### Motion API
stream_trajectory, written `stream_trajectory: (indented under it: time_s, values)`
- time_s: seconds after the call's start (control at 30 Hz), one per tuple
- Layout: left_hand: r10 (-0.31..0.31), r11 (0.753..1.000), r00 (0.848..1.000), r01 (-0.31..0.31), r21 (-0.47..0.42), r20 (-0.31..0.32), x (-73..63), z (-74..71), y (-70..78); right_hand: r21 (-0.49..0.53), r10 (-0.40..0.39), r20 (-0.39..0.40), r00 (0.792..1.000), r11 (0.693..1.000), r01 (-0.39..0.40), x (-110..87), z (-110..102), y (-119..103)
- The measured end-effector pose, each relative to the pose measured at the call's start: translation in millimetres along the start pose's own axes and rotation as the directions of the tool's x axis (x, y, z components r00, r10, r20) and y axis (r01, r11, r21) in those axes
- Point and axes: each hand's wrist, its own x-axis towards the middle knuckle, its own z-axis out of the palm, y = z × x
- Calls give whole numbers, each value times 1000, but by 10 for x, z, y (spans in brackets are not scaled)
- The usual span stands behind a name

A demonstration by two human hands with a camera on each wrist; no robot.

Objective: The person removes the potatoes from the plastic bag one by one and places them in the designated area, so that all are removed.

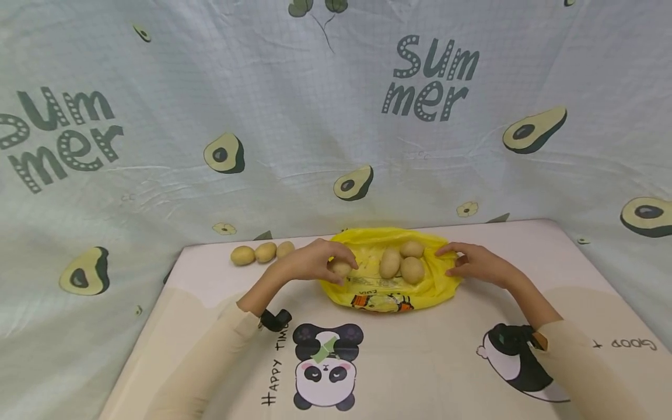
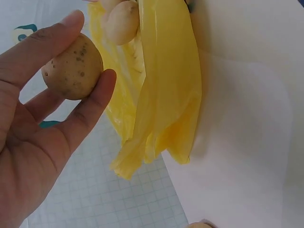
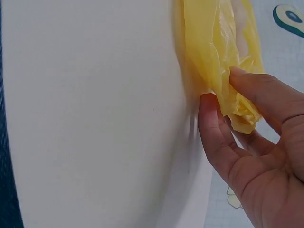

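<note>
My left hand (image 1: pixel 319 261) pinches a potato (image 2: pixel 74 67) between thumb and fingers, over the left side of a yellow plastic bag (image 1: pixel 367 287). The bag lies spread on the table with its mouth wide. Inside it, toward the right, a cluster of potatoes (image 1: pixel 412 270) rests together. At the bag's right end, my right hand (image 1: pixel 480 265) grips the gathered plastic edge (image 3: pixel 240 107) between thumb and fingers. Dark spots mark the skin of the held potato.
A row of three potatoes (image 1: pixel 265 252) lies at the table's back left, behind my left forearm. The pale table (image 1: pixel 409 361) has printed pandas. A hanging cloth (image 1: pixel 294 116) with avocado prints rises directly behind the table's back edge.
</note>
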Motion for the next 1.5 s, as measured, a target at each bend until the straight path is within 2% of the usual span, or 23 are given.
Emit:
stream_trajectory:
  time_s: [0.17, 0.5, 0.73, 1.03, 1.5]
  values:
    - [9, 1000, 1000, -9, 4, -20, -51, -1, 9, -10, -29, -7, 1000, 1000, 29, -23, -10, -16]
    - [-2, 999, 997, 5, 36, -73, -155, -8, 28, 6, -39, -3, 999, 999, 39, -23, -14, 11]
    - [-61, 998, 992, 62, 5, -111, -287, -51, 37, 14, -30, -3, 1000, 999, 30, 9, -3, 21]
    - [-86, 992, 986, 97, 74, -141, -410, -80, 35, 22, -10, -15, 1000, 1000, 10, -26, -3, 13]
    - [-122, 991, 964, 132, 30, -238, -626, -97, -8, 45, 6, -28, 1000, 999, -5, -28, 2, 37]
